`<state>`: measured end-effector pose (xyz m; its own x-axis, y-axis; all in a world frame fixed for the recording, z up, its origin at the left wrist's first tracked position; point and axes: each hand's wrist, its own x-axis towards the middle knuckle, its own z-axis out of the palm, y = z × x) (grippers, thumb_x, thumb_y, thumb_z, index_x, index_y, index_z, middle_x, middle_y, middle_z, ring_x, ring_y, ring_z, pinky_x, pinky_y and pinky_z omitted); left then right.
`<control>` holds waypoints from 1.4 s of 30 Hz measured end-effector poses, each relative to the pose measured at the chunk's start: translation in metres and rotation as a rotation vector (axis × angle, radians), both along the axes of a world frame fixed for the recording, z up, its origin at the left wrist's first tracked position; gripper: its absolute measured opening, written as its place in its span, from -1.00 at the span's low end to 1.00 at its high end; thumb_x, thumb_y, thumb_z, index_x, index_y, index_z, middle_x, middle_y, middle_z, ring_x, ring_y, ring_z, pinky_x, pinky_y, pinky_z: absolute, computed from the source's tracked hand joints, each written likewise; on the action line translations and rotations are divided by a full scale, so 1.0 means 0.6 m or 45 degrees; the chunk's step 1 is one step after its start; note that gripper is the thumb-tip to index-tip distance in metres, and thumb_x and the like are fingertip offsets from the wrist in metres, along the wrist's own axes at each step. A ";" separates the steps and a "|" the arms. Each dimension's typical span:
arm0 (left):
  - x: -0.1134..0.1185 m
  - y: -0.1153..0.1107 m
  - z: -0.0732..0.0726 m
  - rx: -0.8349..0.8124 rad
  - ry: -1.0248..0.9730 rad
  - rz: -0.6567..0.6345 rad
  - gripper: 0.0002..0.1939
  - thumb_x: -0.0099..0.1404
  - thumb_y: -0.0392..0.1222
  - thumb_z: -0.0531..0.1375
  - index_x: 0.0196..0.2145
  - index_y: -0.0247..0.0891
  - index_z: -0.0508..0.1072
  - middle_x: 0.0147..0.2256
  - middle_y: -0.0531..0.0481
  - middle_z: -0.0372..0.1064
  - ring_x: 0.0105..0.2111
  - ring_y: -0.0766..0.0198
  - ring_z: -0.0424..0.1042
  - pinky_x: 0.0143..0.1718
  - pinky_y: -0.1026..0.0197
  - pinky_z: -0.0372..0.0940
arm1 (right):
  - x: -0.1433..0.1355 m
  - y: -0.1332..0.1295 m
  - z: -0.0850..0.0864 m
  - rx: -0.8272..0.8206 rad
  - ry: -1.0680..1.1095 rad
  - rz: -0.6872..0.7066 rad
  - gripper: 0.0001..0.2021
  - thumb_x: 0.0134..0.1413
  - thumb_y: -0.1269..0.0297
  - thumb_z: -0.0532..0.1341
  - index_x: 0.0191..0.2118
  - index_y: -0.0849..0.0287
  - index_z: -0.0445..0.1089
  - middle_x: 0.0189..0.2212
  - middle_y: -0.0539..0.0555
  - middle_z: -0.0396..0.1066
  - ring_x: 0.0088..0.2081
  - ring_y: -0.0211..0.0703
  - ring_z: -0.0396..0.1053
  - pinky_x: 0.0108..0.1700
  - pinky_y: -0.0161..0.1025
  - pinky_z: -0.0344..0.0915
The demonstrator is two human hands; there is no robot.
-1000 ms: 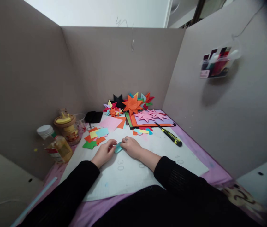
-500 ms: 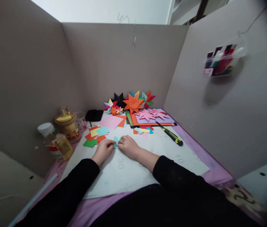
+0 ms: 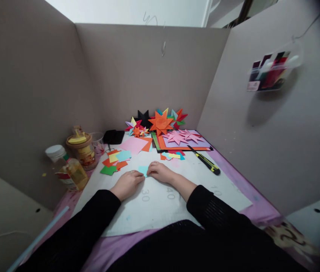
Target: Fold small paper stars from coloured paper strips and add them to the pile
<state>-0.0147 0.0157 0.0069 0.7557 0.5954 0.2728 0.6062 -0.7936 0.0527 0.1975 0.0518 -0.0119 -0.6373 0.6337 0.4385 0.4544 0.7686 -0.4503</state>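
Note:
A small light blue paper (image 3: 143,170) lies on the white board (image 3: 148,215) between my two hands. My left hand (image 3: 128,184) rests at its lower left edge, fingers together and closed on it. On the paper's right side, my right hand (image 3: 160,172) pinches the edge with its fingertips. To the left lie loose coloured squares, among them a green one (image 3: 108,170) and a light blue one (image 3: 123,155). Small paper strips (image 3: 174,156) lie beyond my right hand.
A yellow and black cutter (image 3: 205,160) lies at the right. Folded paper stars (image 3: 160,122) stand at the back, beside stacked coloured sheets (image 3: 185,148). Bottles and jars (image 3: 77,173) line the left edge. Grey panels surround the board; a plastic holder (image 3: 272,73) hangs on the right one.
My right hand has shifted slightly right and my left hand lies flatter and closer to the paper's lower edge. More of the light blue paper shows between them.

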 end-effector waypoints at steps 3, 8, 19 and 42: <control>0.000 -0.002 0.001 -0.018 0.022 0.042 -0.69 0.23 -0.38 0.04 -0.18 -0.18 0.50 -0.14 -0.06 0.45 -0.15 0.17 0.40 -0.15 0.15 0.30 | 0.001 0.001 0.001 -0.137 0.062 -0.109 -0.92 -0.06 0.50 0.24 -0.44 0.19 0.45 -0.42 0.03 0.37 -0.27 -0.21 0.28 -0.09 -0.23 0.18; -0.001 -0.003 0.003 -0.050 0.020 0.061 -0.66 0.20 -0.42 0.03 -0.20 -0.18 0.51 -0.13 -0.04 0.45 -0.16 0.18 0.41 -0.14 0.15 0.31 | -0.008 0.006 -0.005 -0.219 0.047 -0.290 -0.93 -0.05 0.46 0.22 -0.47 0.20 0.44 -0.41 0.04 0.33 -0.26 -0.21 0.25 -0.11 -0.24 0.14; 0.006 -0.009 0.013 -0.019 -0.005 0.043 -0.68 0.17 -0.45 0.03 -0.26 -0.22 0.52 -0.25 -0.09 0.44 -0.22 0.18 0.36 -0.21 0.17 0.28 | -0.038 0.008 -0.012 -0.259 -0.098 -0.597 -0.87 -0.03 0.39 0.16 -0.49 0.19 0.44 -0.41 0.05 0.31 -0.28 -0.20 0.20 -0.19 -0.30 0.09; 0.010 -0.013 0.003 -0.016 0.015 0.128 -0.63 0.20 -0.43 -0.01 -0.08 -0.23 0.39 -0.26 -0.11 0.33 -0.24 0.19 0.28 -0.19 0.18 0.22 | -0.047 0.001 -0.009 -0.215 -0.158 -0.692 -0.87 -0.04 0.36 0.15 -0.49 0.20 0.43 -0.39 0.07 0.31 -0.28 -0.19 0.18 -0.20 -0.30 0.10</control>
